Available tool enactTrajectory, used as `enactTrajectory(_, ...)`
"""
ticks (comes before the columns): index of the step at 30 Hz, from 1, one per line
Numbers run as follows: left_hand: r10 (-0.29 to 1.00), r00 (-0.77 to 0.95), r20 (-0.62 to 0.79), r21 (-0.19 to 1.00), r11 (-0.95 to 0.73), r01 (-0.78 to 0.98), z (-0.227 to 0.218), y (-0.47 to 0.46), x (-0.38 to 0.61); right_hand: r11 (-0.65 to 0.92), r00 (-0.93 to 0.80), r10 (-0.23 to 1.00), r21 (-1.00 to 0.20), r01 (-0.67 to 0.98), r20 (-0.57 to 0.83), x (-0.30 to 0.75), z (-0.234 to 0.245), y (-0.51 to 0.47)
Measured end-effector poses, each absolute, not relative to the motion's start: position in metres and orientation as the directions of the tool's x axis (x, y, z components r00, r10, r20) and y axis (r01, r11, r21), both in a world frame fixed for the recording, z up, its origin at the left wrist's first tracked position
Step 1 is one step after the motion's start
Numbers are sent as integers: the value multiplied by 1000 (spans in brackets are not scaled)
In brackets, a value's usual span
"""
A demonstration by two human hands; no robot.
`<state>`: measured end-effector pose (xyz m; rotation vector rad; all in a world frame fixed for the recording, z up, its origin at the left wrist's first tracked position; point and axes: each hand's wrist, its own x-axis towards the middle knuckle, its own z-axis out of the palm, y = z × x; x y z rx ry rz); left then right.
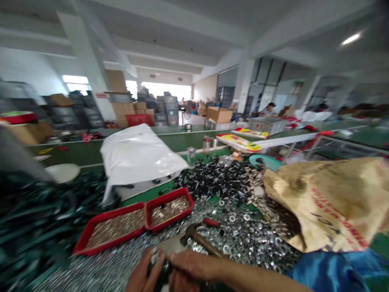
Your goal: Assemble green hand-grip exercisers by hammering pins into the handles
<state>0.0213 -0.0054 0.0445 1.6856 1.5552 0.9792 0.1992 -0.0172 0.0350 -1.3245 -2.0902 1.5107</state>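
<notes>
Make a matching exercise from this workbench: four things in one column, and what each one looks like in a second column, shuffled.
Things:
1. hammer
2. paper sack
3. plastic sheet
4. trays

Descriptions:
A. White, draped in folds
B. Red, holding small metal parts
C. Tan with red lettering
D. Wooden handle, lying on metal washers

Pairs: 1-D, 2-C, 3-A, 4-B
</notes>
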Motion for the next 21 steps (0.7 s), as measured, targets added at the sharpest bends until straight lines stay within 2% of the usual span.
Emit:
enactTrajectory(2, 990, 122, 63, 888, -112, 446, 42, -13, 20, 178, -379, 922, -787, 591, -76, 201, 44, -28)
enactTrajectory(3, 988, 129, 82, 908, -128, 399, 40, -14, 20, 210, -363, 932, -780, 590, -24, 201, 46, -29)
enactTrajectory(4, 985, 131, 116, 922, -156, 355, 38, -14, 20, 168, -389, 918, -817, 552, -74, 201, 47, -29)
enactTrajectory(6, 968, 144, 204, 913, -241, 329, 33, -14, 22, 68, -531, 815, -871, 487, -233, 200, 46, -27)
enactTrajectory(8, 957, 153, 246, 894, -285, 347, 30, -14, 24, 53, -589, 757, -872, 487, -282, 200, 45, -25)
enactTrajectory(9, 961, 146, 237, 893, -274, 357, 29, -15, 26, 111, -559, 796, -853, 510, -231, 200, 45, -25)
enactTrajectory(11, 977, 106, 186, 911, -212, 354, 27, -18, 29, 249, -451, 892, -791, 559, -39, 202, 44, -25)
enactTrajectory(13, 985, 69, 157, 924, -171, 342, 25, -20, 31, 275, -395, 917, -809, 519, 58, 202, 40, -27)
enactTrajectory(14, 982, 74, 175, 919, -190, 346, 25, -22, 31, 235, -406, 913, -854, 463, 32, 202, 37, -29)
enactTrajectory(16, 957, 137, 254, 883, -287, 370, 27, -23, 29, 58, -499, 858, -943, 328, -121, 199, 30, -33)
enactTrajectory(18, 923, 231, 308, 843, -377, 383, 29, -25, 25, -131, -602, 755, -959, 252, -261, 196, 26, -36)
enactTrajectory(20, 932, 230, 280, 854, -351, 384, 30, -27, 23, -143, -601, 752, -957, 252, -271, 195, 27, -37)
enactTrajectory(21, 954, 181, 238, 881, -291, 374, 30, -28, 24, -57, -554, 806, -958, 279, -209, 194, 29, -37)
